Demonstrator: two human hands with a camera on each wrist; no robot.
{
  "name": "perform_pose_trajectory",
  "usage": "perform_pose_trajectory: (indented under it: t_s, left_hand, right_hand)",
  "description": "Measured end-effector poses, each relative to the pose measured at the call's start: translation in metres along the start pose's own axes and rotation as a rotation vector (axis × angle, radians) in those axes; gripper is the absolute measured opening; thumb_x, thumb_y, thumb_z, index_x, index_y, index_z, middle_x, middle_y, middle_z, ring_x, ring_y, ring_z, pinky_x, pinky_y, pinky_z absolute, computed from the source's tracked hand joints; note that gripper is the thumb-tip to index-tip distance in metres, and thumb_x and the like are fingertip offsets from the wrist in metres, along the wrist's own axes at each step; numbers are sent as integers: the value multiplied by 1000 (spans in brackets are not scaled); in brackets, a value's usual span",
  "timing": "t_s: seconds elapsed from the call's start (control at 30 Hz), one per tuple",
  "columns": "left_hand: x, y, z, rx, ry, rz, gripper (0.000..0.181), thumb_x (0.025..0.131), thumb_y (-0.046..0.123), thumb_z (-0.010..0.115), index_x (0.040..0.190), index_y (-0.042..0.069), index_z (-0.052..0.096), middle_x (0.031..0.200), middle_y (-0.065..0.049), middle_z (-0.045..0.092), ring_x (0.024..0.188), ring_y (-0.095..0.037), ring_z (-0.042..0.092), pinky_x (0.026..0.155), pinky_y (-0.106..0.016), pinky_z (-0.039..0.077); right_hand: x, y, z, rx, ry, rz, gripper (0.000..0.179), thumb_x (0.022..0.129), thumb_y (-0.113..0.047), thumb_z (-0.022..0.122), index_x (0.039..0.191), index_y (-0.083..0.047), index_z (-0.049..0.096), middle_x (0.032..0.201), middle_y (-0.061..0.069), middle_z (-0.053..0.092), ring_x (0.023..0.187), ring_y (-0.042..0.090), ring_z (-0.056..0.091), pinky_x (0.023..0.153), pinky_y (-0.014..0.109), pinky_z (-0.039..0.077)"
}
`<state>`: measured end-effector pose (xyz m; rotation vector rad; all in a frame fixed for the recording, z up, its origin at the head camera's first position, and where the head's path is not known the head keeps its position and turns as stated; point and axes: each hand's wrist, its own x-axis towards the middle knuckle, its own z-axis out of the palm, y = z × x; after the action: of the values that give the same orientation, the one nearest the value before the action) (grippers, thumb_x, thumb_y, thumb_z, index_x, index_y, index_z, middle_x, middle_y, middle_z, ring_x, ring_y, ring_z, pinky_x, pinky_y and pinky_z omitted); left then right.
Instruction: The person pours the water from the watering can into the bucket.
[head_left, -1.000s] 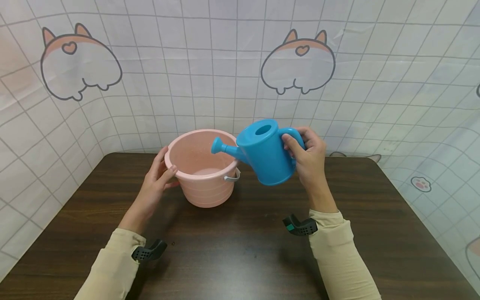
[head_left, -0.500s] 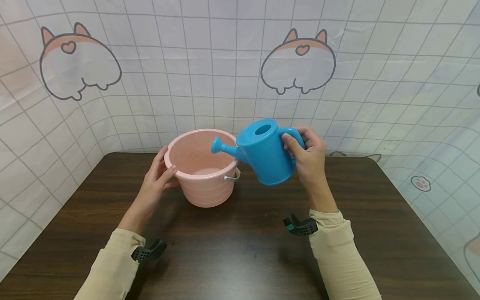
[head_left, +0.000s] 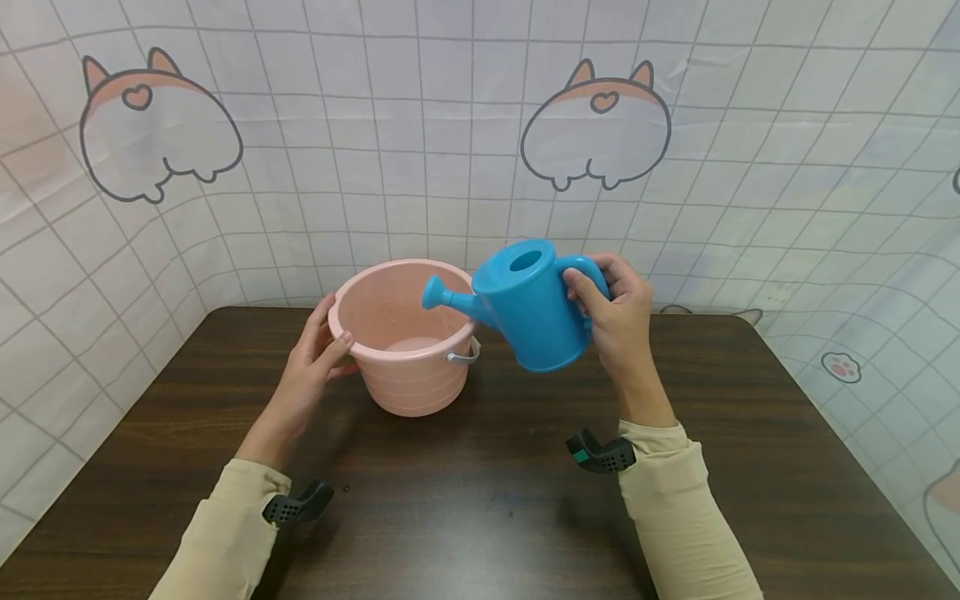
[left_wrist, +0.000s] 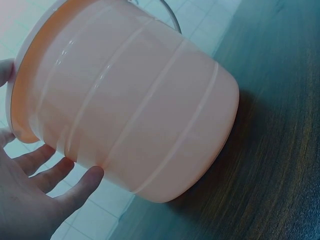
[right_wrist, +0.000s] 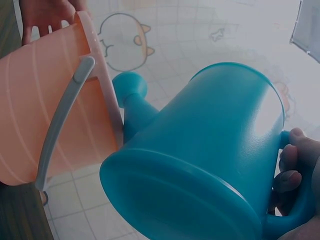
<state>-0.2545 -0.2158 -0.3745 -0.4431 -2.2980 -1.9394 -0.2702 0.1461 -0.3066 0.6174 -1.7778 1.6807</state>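
Note:
A pink plastic bucket point(head_left: 412, 379) stands on the table, its grey handle point(right_wrist: 65, 120) hanging down on the right side. My left hand point(head_left: 306, 354) grips its left rim, thumb over the edge and several fingers spread against the outer wall point(left_wrist: 135, 100). In my right hand point(head_left: 621, 312) is a blue watering can point(head_left: 532, 308), held by its loop handle point(right_wrist: 300, 205) with the fingers curled round it. The can is off the table and tilted left. Its spout point(head_left: 453, 298) reaches over the bucket's right rim, with the flared tip above the opening.
The dark wooden table point(head_left: 465, 517) extends all round the bucket. A white grid-patterned curtain point(head_left: 420, 167) with cartoon animal prints hangs close behind the table and along both sides. Black straps with camera mounts point(head_left: 300, 502) sit on both wrists.

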Motion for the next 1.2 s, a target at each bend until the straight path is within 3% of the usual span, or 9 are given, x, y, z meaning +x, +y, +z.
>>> perform_pose_trajectory:
  t_s: [0.27,0.57,1.2]
  left_hand:
    - [0,-1,0,6,7,-12,59,96,28,45,145,35,13,149,-9,26,129,-32,36,91,-51,45]
    - [1,-1,0,9,5,-2,60,96,28,45,146,33,13,149,-10,26,129,-32,36,89,-45,48]
    - [0,-1,0,13,4,-3,60,96,28,45,146,33,13,149,-12,26,129,-30,37,90,-45,48]
  right_hand:
    - [0,0,0,-5,2,3,16,88,-8,58,96,6,58,70,-2,56,61,12,49,58,21,45]
    - [0,-1,0,16,0,1,16,88,-8,58,95,7,57,70,-2,56,60,12,49,57,21,44]
    - [-2,3,3,18,32,-4,11,88,-7,58,93,3,59,70,-2,58,59,13,50,56,21,45]
